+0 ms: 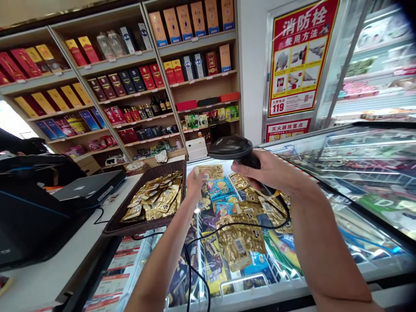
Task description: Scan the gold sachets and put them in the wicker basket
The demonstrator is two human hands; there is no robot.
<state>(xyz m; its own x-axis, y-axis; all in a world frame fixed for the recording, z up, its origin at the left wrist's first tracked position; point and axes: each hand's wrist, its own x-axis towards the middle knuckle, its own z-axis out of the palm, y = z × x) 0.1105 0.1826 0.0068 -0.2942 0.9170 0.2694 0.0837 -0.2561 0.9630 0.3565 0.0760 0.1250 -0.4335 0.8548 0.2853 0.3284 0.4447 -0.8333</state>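
My right hand is wrapped round the handle of a black barcode scanner, its head pointing left. A black cable hangs from the handle and loops across the freezer. In my left hand is a gold foil packet, held by its left edge just below and left of the scanner head. Beneath my hands, more gold packets lie on top of blue and yellow packs in the freezer's white wire baskets. To the left of my left hand, a dark woven basket holds a pile of gold packets.
A white counter with a black till machine runs along the left. Behind stand shelves of boxed goods. The freezer's glass lid is at the right, below a red wall poster. Cable crosses the baskets.
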